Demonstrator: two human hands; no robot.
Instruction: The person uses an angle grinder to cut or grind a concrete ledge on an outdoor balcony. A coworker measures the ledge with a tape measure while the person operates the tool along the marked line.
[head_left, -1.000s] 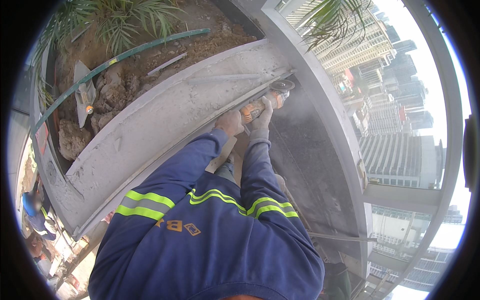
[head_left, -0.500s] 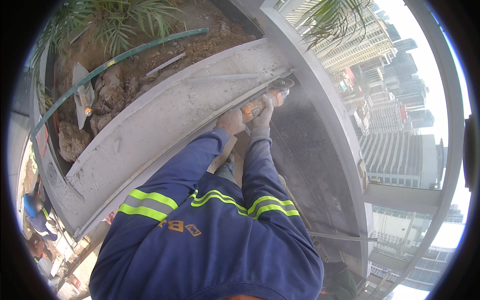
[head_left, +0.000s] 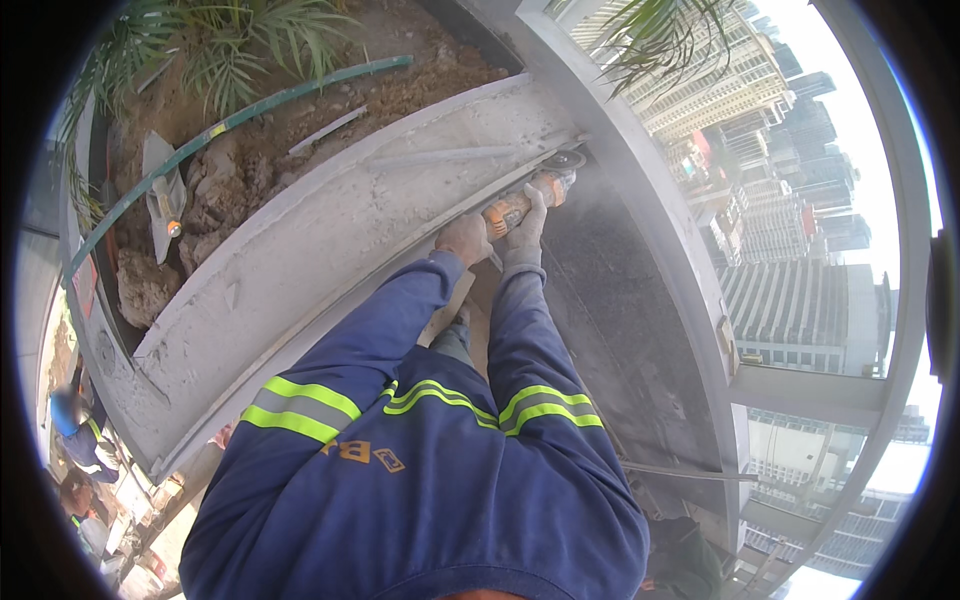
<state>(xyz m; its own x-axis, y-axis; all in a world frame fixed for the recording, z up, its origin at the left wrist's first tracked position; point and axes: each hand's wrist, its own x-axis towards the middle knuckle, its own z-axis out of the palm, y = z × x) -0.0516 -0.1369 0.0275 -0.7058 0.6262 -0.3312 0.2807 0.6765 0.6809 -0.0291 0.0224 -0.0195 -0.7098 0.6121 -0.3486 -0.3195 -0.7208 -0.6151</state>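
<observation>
Both my hands are closed on an orange angle grinder (head_left: 508, 213). My left hand (head_left: 465, 239) wraps the rear end of its body. Farther forward, my right hand (head_left: 528, 222) grips it just behind the head. The round disc (head_left: 565, 160) sits at the far end, close to the top edge of the grey concrete ledge (head_left: 330, 240) where it meets the metal frame. Whether the disc touches the edge I cannot tell. Pale dust hangs around the head.
Soil, palm fronds (head_left: 250, 45) and a green hose (head_left: 240, 125) lie in the planter beyond the ledge. A trowel (head_left: 163, 200) rests on the soil. A curved metal frame (head_left: 650, 190) stands to the right, with tall buildings far below. Other people (head_left: 82, 430) are at the lower left.
The grinder's head and disc have shifted slightly up and to the left, staying along the ledge's edge. Both hands keep their grip.
</observation>
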